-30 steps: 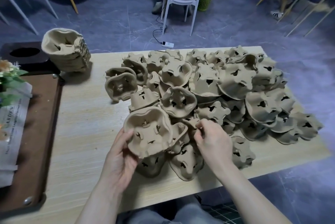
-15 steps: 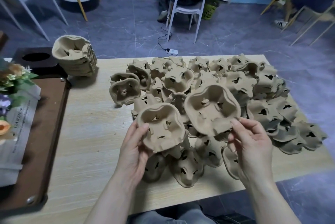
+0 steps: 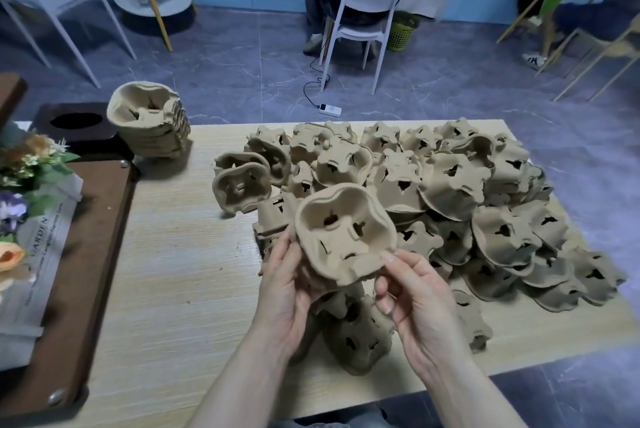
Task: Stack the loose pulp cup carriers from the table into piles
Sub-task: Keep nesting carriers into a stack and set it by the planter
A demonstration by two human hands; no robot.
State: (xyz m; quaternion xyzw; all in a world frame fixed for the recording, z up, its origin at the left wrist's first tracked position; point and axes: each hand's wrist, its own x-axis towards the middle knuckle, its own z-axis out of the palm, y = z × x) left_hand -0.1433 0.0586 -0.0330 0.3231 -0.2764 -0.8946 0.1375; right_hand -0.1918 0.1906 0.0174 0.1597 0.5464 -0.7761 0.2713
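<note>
Currently both hands hold one carrier (image 3: pixel 344 235) above the table (image 3: pixel 180 272), cavity up: left hand (image 3: pixel 287 285) curls around its left edge, right hand (image 3: pixel 412 292) pinches the near-right rim. The loose heap (image 3: pixel 450 206) sits behind; the finished pile (image 3: pixel 152 123) is far-left. Risk: lobes misaligned while nesting jams it, or pinching bends the rim.
</note>
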